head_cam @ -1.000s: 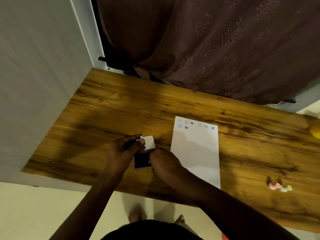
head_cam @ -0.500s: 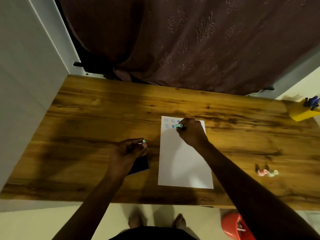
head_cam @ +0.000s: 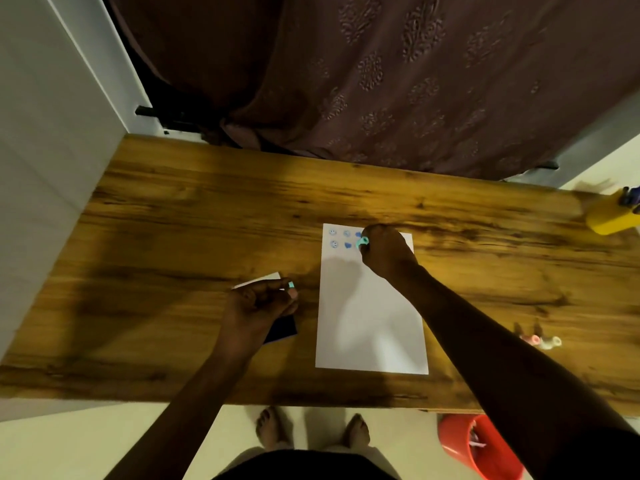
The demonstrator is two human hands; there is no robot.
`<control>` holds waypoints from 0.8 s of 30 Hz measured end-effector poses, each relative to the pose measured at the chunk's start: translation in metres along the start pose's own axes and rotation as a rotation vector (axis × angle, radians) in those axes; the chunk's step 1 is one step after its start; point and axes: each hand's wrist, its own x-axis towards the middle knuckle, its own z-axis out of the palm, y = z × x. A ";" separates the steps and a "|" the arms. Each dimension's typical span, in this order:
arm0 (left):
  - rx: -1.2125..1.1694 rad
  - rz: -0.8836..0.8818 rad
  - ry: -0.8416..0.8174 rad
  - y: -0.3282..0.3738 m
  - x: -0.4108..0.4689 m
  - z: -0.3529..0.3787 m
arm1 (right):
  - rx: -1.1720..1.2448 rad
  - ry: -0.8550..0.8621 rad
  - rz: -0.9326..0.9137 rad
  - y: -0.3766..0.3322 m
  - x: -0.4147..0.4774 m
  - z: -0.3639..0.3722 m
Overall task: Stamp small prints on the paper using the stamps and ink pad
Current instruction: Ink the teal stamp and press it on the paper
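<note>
A white paper (head_cam: 370, 317) lies on the wooden table (head_cam: 207, 216), with several small blue prints along its top edge. My right hand (head_cam: 386, 252) is closed around a small teal stamp (head_cam: 363, 241), which it holds down on the paper's top rows. My left hand (head_cam: 258, 306) rests to the left of the paper. It pinches a small teal piece (head_cam: 291, 285) at its fingertips. Under it lies the dark ink pad (head_cam: 282, 330), with its white lid (head_cam: 259, 280) raised behind the fingers.
Two small stamps, pink (head_cam: 531, 339) and white (head_cam: 551, 341), lie on the table to the right. A yellow holder (head_cam: 613, 216) stands at the far right edge. A red bucket (head_cam: 481, 448) sits on the floor. A brown curtain (head_cam: 381, 81) hangs behind the table.
My right hand left the ink pad, carried the teal stamp to the top of the paper, then shifted slightly right along the printed rows. My left hand stayed at the pad.
</note>
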 end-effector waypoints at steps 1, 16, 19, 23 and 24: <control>0.007 0.000 0.000 0.000 0.001 0.000 | -0.007 0.001 -0.004 0.000 0.001 0.000; 0.005 -0.016 -0.007 0.003 0.010 0.007 | -0.146 -0.051 0.010 -0.012 0.014 0.003; -0.004 -0.004 -0.014 0.009 0.010 0.006 | -0.147 -0.051 0.016 -0.013 0.014 0.001; 0.040 0.027 0.007 0.016 0.004 0.005 | -0.112 -0.060 -0.025 -0.005 0.018 -0.006; 0.049 0.027 0.018 0.018 0.002 0.005 | -0.089 -0.071 -0.029 0.000 0.019 -0.009</control>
